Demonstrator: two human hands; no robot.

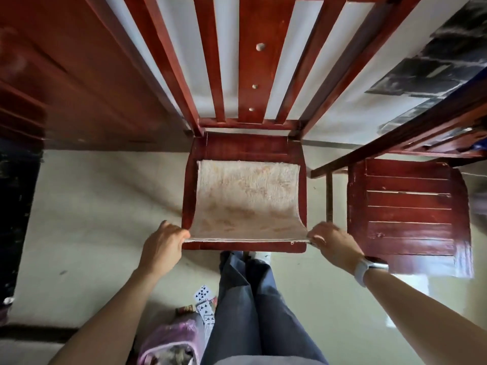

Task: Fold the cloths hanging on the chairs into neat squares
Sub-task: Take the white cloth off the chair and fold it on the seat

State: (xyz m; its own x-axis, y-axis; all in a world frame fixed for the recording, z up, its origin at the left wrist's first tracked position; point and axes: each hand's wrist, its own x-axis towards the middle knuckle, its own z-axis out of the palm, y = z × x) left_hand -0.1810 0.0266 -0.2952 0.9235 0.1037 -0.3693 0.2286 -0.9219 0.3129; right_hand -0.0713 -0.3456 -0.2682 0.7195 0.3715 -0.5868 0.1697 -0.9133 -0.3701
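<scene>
One cream cloth (246, 198) lies spread on the seat of a red wooden chair (243, 147), and its near edge is lifted a little above the front of the seat. The left hand (163, 246) pinches the near left corner at 7 o'clock of the cloth, fingers curled over the edge. The right hand (333, 243) pinches the near right corner at 5 o'clock in the same way; a watch (367, 267) sits on that wrist. A second chair (408, 214) stands just beside, at 3 o'clock, with a bare slatted seat. Near the person's legs, at 6 o'clock, playing cards (204, 302) lie on the floor (92, 233) next to a pink plastic bag (171, 341). At 9 o'clock stands dark wooden furniture (66, 75).
</scene>
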